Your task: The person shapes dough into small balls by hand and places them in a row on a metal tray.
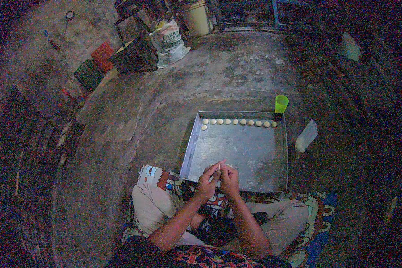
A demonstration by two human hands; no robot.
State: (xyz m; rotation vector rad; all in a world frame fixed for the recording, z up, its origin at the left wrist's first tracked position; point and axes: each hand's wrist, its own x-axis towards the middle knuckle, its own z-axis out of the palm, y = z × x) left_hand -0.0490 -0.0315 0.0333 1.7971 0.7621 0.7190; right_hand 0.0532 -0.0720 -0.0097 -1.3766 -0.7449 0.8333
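Over the near edge of a large square metal tray [236, 149], my left hand [207, 181] and my right hand [229, 178] meet with their fingertips together. Both are closed, pinching at one spot; a small pale bit shows between the fingers, too dim and grainy to name. Along the tray's far side lies a row of several small round pale pieces [243, 122], like little dough balls. One more such piece [204, 127] sits just below the row's left end.
A bright green cup [281, 103] stands at the tray's far right corner. Right of the tray lies a whitish plastic bag or packet [306, 136]. A printed white sack [169, 42] and a pale bucket [198, 18] stand at the back. Under my crossed legs is a patterned cloth [314, 219].
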